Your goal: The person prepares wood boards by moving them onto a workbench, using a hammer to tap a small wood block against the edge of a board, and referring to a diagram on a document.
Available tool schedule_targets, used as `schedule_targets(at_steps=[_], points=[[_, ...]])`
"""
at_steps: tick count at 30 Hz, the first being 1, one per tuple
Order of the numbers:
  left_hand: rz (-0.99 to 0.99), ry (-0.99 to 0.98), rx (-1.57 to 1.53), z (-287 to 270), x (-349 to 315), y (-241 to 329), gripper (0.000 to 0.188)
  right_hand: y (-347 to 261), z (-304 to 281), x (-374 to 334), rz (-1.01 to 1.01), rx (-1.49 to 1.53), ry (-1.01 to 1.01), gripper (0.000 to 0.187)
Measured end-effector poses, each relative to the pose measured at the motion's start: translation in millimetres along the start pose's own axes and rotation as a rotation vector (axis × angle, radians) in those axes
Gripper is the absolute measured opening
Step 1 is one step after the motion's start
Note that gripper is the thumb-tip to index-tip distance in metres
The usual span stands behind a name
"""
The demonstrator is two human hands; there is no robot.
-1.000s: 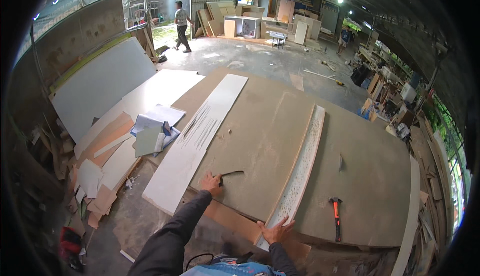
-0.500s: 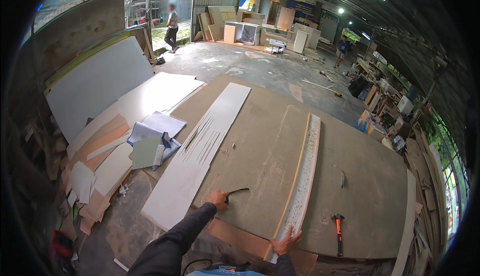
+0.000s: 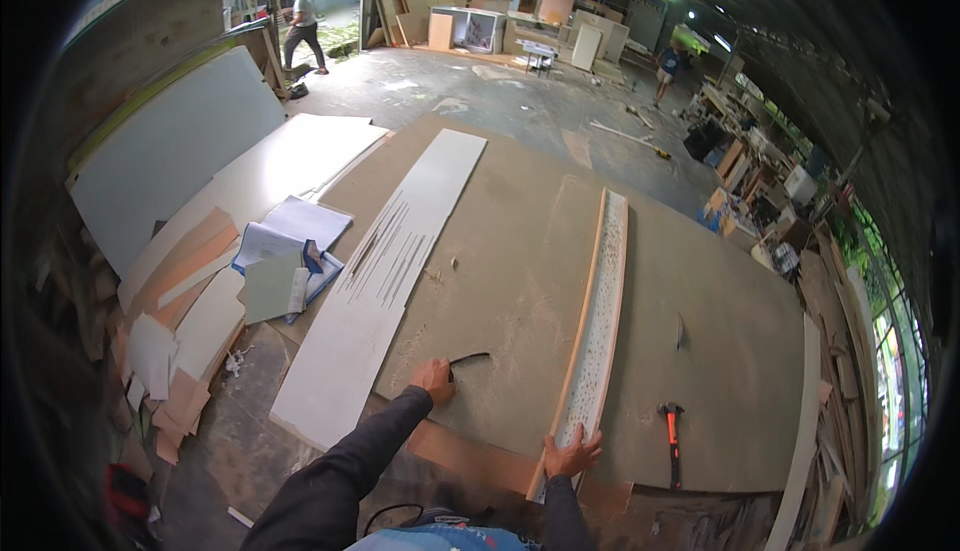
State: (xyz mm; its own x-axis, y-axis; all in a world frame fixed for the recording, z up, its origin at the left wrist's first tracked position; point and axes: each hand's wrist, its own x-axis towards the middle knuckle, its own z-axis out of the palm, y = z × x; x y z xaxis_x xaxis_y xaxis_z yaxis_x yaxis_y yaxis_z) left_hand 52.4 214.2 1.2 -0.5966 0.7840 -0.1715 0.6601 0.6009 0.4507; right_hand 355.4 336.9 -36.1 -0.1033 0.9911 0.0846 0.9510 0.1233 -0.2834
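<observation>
My left hand (image 3: 433, 379) is closed, resting on the brown work board. A thin black curved strip (image 3: 470, 356) sticks out from its fingers; what kind of thing it is I cannot tell. My right hand (image 3: 572, 451) grips the near end of a long, narrow wooden piece (image 3: 598, 321), which has raised light-wood edges and a white, speckled middle. The piece lies lengthwise across the board. Right of it are a hammer (image 3: 672, 443) with an orange and black handle and a small dark blade-like piece (image 3: 680, 331).
The brown board (image 3: 500, 291) carries a white slotted panel (image 3: 335, 356) at left. Beyond that lie open papers (image 3: 300, 226), wood offcuts (image 3: 180, 351) and a leaning white sheet (image 3: 180, 161). Timber strips (image 3: 835, 351) stand along the right. Two people (image 3: 303, 31) are farther back.
The whole view has shifted, so the board sits higher in the picture. The person at the back left has stepped leftward. Both hands keep about the same places on the board.
</observation>
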Motion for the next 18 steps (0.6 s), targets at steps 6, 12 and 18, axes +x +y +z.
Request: schedule_targets(at_steps=[6, 12, 18], points=[[-0.020, -0.048, 0.115, -11, 9, 9, 0.038, 1, -1, 0, -0.044, -0.002, -0.004, 0.080], [-0.047, -0.078, 0.192, -3, 19, -5, 0.043, 0, -16, -1, -0.194, 0.072, -0.027, 0.081], [-0.089, -0.048, 0.163, 8, 24, 4, 0.045, 35, -21, 25, -0.375, 0.244, -0.121, 0.075]])
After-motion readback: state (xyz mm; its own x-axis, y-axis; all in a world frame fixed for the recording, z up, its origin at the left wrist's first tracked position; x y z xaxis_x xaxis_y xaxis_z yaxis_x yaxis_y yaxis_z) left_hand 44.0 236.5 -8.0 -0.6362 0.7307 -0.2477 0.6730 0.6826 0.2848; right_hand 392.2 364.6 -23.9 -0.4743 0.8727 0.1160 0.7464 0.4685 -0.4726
